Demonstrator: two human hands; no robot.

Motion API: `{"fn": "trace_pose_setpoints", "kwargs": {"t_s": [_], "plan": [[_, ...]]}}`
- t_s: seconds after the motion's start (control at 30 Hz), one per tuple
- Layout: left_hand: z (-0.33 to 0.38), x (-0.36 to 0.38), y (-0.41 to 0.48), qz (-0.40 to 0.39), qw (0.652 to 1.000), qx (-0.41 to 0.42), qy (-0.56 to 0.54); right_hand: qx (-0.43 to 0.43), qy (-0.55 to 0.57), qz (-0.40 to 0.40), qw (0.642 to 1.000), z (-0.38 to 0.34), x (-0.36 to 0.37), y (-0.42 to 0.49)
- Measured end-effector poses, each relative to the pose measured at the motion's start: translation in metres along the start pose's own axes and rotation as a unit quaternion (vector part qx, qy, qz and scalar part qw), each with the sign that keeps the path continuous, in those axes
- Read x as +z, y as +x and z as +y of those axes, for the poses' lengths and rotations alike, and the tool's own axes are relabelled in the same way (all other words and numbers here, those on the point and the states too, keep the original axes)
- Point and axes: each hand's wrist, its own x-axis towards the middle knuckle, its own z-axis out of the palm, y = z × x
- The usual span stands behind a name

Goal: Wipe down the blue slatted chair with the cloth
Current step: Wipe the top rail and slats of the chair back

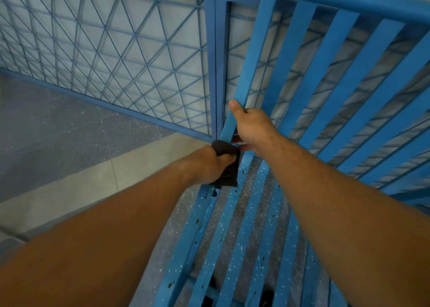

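Observation:
The blue slatted chair (330, 78) fills the right half of the head view, its backrest slats rising to a top rail and its speckled seat slats running toward me. My left hand (209, 165) is closed around a dark grey cloth (226, 167) and presses it on the back left corner of the seat, where seat meets backrest. My right hand (251, 125) grips the leftmost upright of the backrest just above the cloth, thumb pointing up along the post.
A blue metal lattice fence (111, 51) with a frame post (220, 62) stands right behind and to the left of the chair. Grey speckled floor (46, 130) with a pale concrete strip (93, 178) lies on the left.

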Motion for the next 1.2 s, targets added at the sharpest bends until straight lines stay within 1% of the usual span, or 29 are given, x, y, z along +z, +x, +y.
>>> {"fn": "trace_pose_setpoints", "kwargs": {"t_s": [0.03, 0.1, 0.13, 0.17, 0.23, 0.3, 0.33, 0.37, 0.4, 0.43, 0.47, 0.5, 0.53, 0.57, 0.6, 0.67, 0.7, 0.73, 0.77, 0.8, 0.83, 0.9, 0.93, 1.0, 1.03, 1.07, 1.1, 1.17, 1.2], "plan": [[0.001, 0.006, -0.005, 0.025, 1.000, 0.005, 0.008, 0.009, 0.014, -0.014, 1.000, 0.002, 0.002, -0.001], [-0.006, 0.022, -0.015, 0.121, 0.988, 0.034, 0.087, 0.018, 0.033, -0.050, 0.998, 0.010, 0.007, -0.004], [-0.009, 0.026, -0.020, 0.149, 0.980, 0.055, 0.119, 0.021, 0.055, -0.061, 0.996, 0.014, 0.010, -0.007], [-0.013, 0.026, -0.021, 0.142, 0.980, 0.072, 0.117, 0.022, 0.082, -0.066, 0.994, 0.017, 0.012, -0.010], [-0.018, 0.014, -0.013, 0.052, 0.996, 0.058, 0.050, 0.016, 0.127, -0.059, 0.990, 0.023, 0.016, -0.012], [-0.017, -0.004, -0.005, -0.056, 0.998, 0.015, 0.011, 0.025, 0.124, -0.056, 0.990, 0.027, 0.018, -0.012], [-0.016, -0.008, -0.004, -0.081, 0.997, -0.001, 0.015, 0.035, 0.106, -0.056, 0.992, 0.027, 0.018, -0.014], [-0.016, -0.009, -0.003, -0.083, 0.996, 0.001, 0.013, 0.048, 0.091, -0.058, 0.993, 0.028, 0.017, -0.015], [-0.015, -0.005, -0.006, -0.065, 0.998, 0.022, -0.001, 0.060, 0.086, -0.062, 0.993, 0.028, 0.015, -0.016], [-0.015, 0.002, -0.010, -0.028, 0.998, 0.047, -0.008, 0.070, 0.088, -0.068, 0.991, 0.028, 0.013, -0.017], [-0.015, 0.012, -0.016, 0.030, 0.998, 0.054, 0.027, 0.077, 0.091, -0.076, 0.990, 0.028, 0.011, -0.019], [-0.016, 0.022, -0.020, 0.110, 0.986, 0.056, 0.111, 0.079, 0.088, -0.082, 0.990, 0.027, 0.009, -0.021], [-0.019, 0.032, -0.021, 0.171, 0.965, 0.053, 0.190, 0.078, 0.083, -0.086, 0.990, 0.025, 0.008, -0.022], [-0.023, 0.039, -0.020, 0.202, 0.953, 0.057, 0.217, 0.076, 0.073, -0.089, 0.990, 0.023, 0.006, -0.022], [-0.025, 0.038, -0.016, 0.187, 0.961, 0.053, 0.195, 0.072, 0.061, -0.090, 0.992, 0.022, 0.006, -0.022], [-0.020, 0.024, -0.016, 0.097, 0.992, 0.049, 0.057, 0.066, 0.037, -0.085, 0.994, 0.021, 0.006, -0.023], [-0.018, 0.015, -0.018, 0.042, 0.997, 0.055, -0.017, 0.065, 0.030, -0.081, 0.994, 0.020, 0.006, -0.023], [-0.016, 0.007, -0.021, -0.005, 0.994, 0.061, -0.085, 0.064, 0.025, -0.075, 0.995, 0.020, 0.007, -0.023], [-0.014, 0.002, -0.023, -0.038, 0.988, 0.065, -0.131, 0.061, 0.019, -0.068, 0.996, 0.021, 0.008, -0.024], [-0.015, 0.001, -0.025, -0.046, 0.988, 0.060, -0.138, 0.055, 0.013, -0.060, 0.997, 0.023, 0.009, -0.024], [-0.017, 0.003, -0.026, -0.032, 0.991, 0.055, -0.120, 0.049, 0.008, -0.053, 0.997, 0.024, 0.011, -0.025], [-0.024, 0.017, -0.024, 0.038, 0.996, 0.056, -0.053, 0.040, 0.014, -0.039, 0.998, 0.028, 0.014, -0.025], [-0.027, 0.026, -0.025, 0.084, 0.996, 0.042, -0.009, 0.034, 0.022, -0.032, 0.999, 0.030, 0.016, -0.025], [-0.030, 0.041, -0.029, 0.175, 0.979, 0.025, 0.101, 0.024, 0.031, -0.023, 0.999, 0.033, 0.020, -0.026], [-0.029, 0.044, -0.032, 0.197, 0.972, 0.034, 0.126, 0.020, 0.031, -0.019, 0.999, 0.034, 0.021, -0.027], [-0.029, 0.042, -0.032, 0.187, 0.973, 0.040, 0.126, 0.017, 0.030, -0.015, 0.999, 0.034, 0.022, -0.028], [-0.028, 0.037, -0.032, 0.154, 0.982, 0.045, 0.099, 0.016, 0.029, -0.010, 0.999, 0.033, 0.021, -0.028], [-0.028, 0.021, -0.028, 0.040, 0.998, 0.038, 0.013, 0.026, 0.033, -0.008, 0.999, 0.030, 0.020, -0.031], [-0.030, 0.013, -0.026, -0.011, 0.999, 0.030, -0.031, 0.035, 0.034, -0.010, 0.999, 0.029, 0.019, -0.033]]}}
